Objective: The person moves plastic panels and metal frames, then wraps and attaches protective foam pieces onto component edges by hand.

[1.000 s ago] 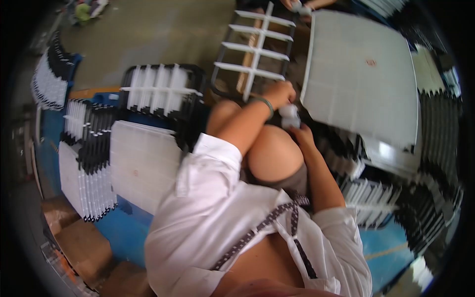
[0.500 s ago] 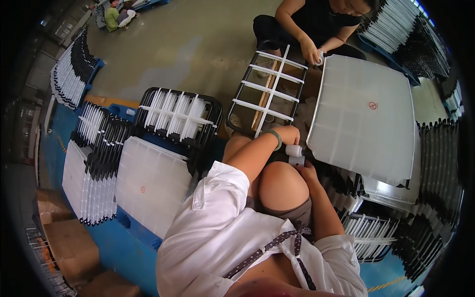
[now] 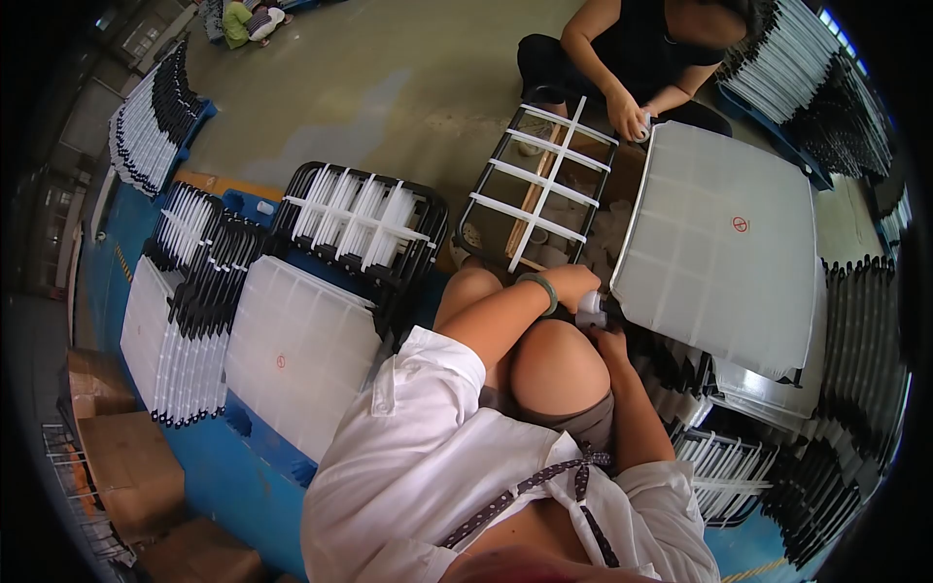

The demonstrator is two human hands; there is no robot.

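Just beyond my bent knee, my left hand [image 3: 577,286], with a bracelet at the wrist, is closed at a small white cylindrical piece [image 3: 589,302]. Right below it sits a second, greyer cylindrical piece [image 3: 589,319]. My right hand [image 3: 609,340] has its fingers curled against that lower piece; its fingertips are partly hidden. To the right of both hands lies a panel frame with a white sheet cover [image 3: 719,243], its near corner close to my fingers. A black-edged frame with white slats [image 3: 544,182] stands beyond my left hand.
Opposite me a co-worker [image 3: 641,58] in black holds a small white piece at the panel's far corner. Stacked slatted frames [image 3: 355,219] and white panels [image 3: 296,355] stand at left. More black frames [image 3: 860,340] are piled at right. Cardboard boxes [image 3: 131,476] lie lower left.
My hands stay together but have shifted slightly right and down in view. The two cylindrical pieces now sit closer to the panel's corner. The whole scene has tilted a little.
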